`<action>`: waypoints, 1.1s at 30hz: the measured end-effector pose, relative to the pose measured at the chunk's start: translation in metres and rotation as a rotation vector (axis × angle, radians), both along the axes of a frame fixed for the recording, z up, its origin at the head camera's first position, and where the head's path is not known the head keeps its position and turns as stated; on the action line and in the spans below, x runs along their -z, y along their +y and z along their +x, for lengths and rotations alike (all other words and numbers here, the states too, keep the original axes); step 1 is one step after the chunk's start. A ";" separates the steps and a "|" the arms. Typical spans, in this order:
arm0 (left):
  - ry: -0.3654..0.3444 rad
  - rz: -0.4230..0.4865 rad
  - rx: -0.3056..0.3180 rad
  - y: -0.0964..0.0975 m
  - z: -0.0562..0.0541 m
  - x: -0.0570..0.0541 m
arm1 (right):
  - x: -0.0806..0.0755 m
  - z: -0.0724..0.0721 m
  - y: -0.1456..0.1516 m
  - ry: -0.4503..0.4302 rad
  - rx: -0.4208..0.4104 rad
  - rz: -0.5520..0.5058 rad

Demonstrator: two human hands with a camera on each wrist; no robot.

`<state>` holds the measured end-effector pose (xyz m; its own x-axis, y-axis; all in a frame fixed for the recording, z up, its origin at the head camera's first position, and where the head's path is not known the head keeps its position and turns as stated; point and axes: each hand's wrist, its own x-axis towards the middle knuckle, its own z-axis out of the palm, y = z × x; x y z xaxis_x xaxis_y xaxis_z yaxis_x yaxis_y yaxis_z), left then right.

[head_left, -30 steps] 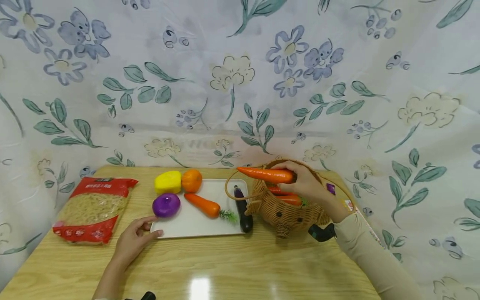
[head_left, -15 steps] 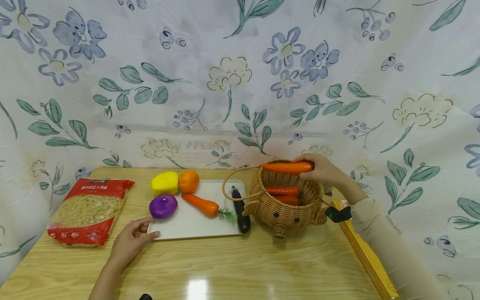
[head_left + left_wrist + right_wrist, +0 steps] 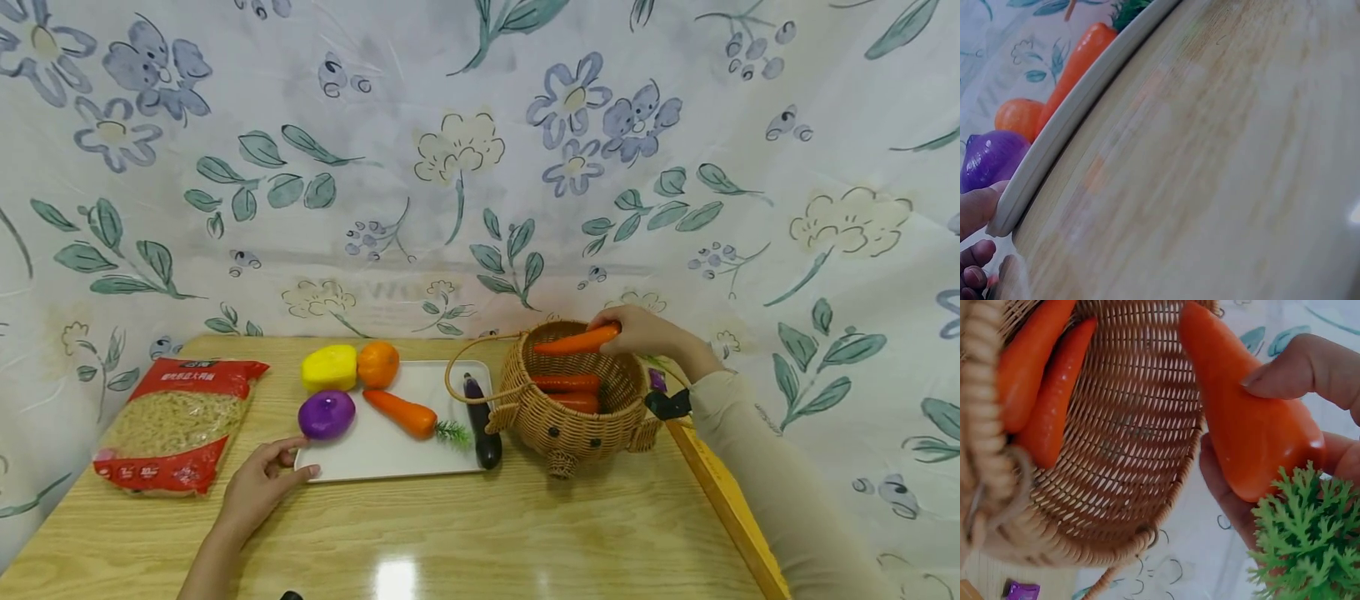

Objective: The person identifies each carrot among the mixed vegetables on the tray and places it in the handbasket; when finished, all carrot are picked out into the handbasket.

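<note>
wooden table (image 3: 465, 533) | floral cloth backdrop (image 3: 465, 150) | white tray (image 3: 375, 450)

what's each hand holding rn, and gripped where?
Right hand grips a carrot at its thick leafy end, over the basket. Left hand holds nothing; fingertips touch the tray corner.

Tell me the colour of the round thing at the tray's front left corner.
Purple. It lies at the edge of the white tray, and the head view shows it best.

Woven wicker basket (image 3: 570, 417), glossy wooden table (image 3: 450, 533), smooth plastic carrot (image 3: 577, 340).
</note>
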<state>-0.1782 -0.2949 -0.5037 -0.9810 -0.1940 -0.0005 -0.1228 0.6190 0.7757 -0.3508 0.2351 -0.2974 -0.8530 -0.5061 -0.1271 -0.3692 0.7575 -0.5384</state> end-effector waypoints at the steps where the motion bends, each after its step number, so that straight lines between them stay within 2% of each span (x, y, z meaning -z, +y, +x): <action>1: 0.002 0.001 0.000 0.000 0.000 0.000 | 0.001 -0.002 -0.002 -0.006 -0.007 0.010; 8: 0.008 0.002 -0.014 0.001 0.000 -0.001 | 0.019 -0.027 -0.015 -0.040 -0.048 0.022; 11: 0.009 0.002 -0.020 0.002 0.000 0.000 | 0.029 -0.033 -0.021 -0.081 -0.054 0.002; 15: 0.003 0.002 -0.024 0.003 0.000 0.000 | 0.041 -0.041 -0.025 -0.096 -0.057 0.030; 24: -0.001 0.011 -0.032 0.004 -0.001 0.001 | 0.056 -0.049 -0.027 -0.084 -0.031 0.118; 28: 0.001 -0.004 -0.039 0.004 0.000 0.001 | 0.064 -0.053 -0.027 -0.093 -0.019 0.110; 33: 0.010 -0.005 -0.045 0.006 0.000 0.000 | 0.074 -0.056 -0.026 -0.038 -0.023 0.157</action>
